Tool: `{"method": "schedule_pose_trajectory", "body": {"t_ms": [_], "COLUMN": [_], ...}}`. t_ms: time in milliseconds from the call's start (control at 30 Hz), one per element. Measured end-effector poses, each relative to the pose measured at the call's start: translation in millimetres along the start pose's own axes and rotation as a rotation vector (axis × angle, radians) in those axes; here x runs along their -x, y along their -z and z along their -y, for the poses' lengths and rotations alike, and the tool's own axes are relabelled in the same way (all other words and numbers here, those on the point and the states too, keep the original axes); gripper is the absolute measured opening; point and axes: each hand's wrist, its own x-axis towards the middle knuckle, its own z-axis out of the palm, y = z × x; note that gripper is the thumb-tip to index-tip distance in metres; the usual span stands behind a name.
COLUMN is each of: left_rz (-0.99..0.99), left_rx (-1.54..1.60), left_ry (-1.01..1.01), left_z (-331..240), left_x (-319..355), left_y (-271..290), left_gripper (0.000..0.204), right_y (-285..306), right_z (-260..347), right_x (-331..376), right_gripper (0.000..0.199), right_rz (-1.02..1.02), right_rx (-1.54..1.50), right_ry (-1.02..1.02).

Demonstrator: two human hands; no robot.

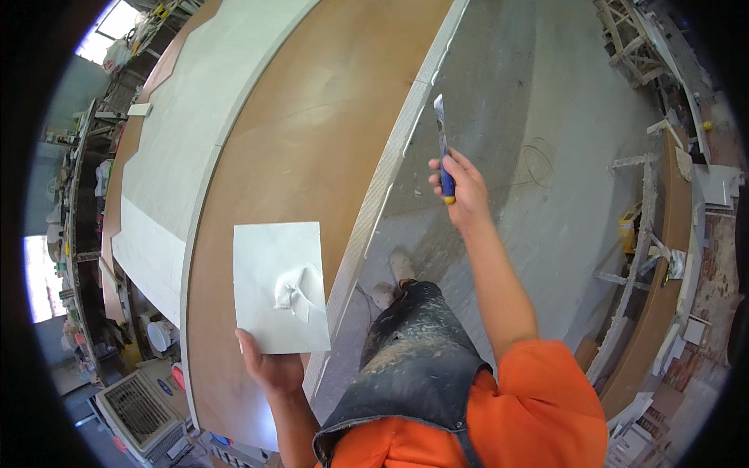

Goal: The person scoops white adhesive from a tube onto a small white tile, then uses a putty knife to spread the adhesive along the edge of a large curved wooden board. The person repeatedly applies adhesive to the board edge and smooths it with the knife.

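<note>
My left hand [275, 371] grips the lower edge of a flat white board [261, 257], with the thumb at its left corner. A smeared lump of white paste [291, 290] lies on the board, right of its middle. Out to the right, my right hand [466, 192] is closed around the blue and yellow handle of a putty knife [445, 160]. Its narrow blade points away from me and has a whitish tip. Beneath the board spreads a large, smooth brown panel [304, 117]. Along the panel's right side runs a pale edge strip [382, 175] with white paste in patches on its outer side.
Beyond the brown panel, a pale curved panel [183, 132] lies to the left. Cluttered shelves [86, 195] line the left wall, above a boxy fan unit [140, 413]. Grey floor [577, 156] stretches to my right, bordered by a long brown board [663, 257] and white-spattered frames.
</note>
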Motion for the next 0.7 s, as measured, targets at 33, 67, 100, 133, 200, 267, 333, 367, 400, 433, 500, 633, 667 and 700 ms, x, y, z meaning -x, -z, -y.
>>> {"method": "schedule_pose_trajectory", "body": {"t_ms": [33,67,100,133,200,267,333,367,400,433,500,633,667,700], "left_rz": [-0.044,-0.087,-0.097,-0.112,-0.129,-0.134,-0.136,-0.137,-0.139,-0.144,-0.144,-0.146,-0.149,-0.152], "left_rx": [-0.036,-0.072,-0.082,-0.086,-0.087,-0.074,-0.067,-0.064,-0.071,-0.077,-0.084,-0.091,-0.094,-0.099], "left_ry": [-0.003,-0.006,-0.008,-0.012,-0.014,-0.015,-0.017,-0.017,-0.023,-0.03,-0.035,-0.033,-0.032,-0.034], "left_z": [1,1,2,3,4,5,6,6,7,7,9,8,8,7], "left_x": [1,1,0,0,1,1,0,-1,-2,-2,-3,-3,-4,-4], "left_y": [-2,-3,-3,-3,-4,-8,-7,-7,-9,-11,-13,-14,-14,-15], "left_gripper": [0.066,0.068,0.068,0.068,0.068,0.067,0.068,0.068,0.068,0.068,0.068,0.068,0.068,0.068], "right_y": [-3,-5,-6,-8,-10,-12,-12,-13,-14,-17,-21,-13,-11,-9], "right_z": [-3,-7,-10,-12,-17,-21,-26,-29,-32,-35,-40,-54,-57,-60], "right_x": [-11,-20,-27,-33,-44,-54,-62,-64,-65,-66,-60,-50,-48,-46], "right_gripper": [0.039,0.039,0.039,0.039,0.038,0.039,0.04,0.041,0.041,0.042,0.042,0.043,0.043,0.043], "right_rz": [-0.012,-0.02,-0.029,-0.034,-0.061,-0.082,-0.105,-0.104,-0.104,-0.102,-0.143,-0.158,-0.18,-0.203], "right_rx": [-0.006,-0.005,-0.004,0.003,0.026,0.042,0.051,0.068,0.084,0.102,0.156,0.185,0.2,0.214], "right_ry": [0.01,0.02,0.029,0.038,0.056,0.077,0.097,0.11,0.123,0.135,0.131,0.131,0.142,0.153]}}
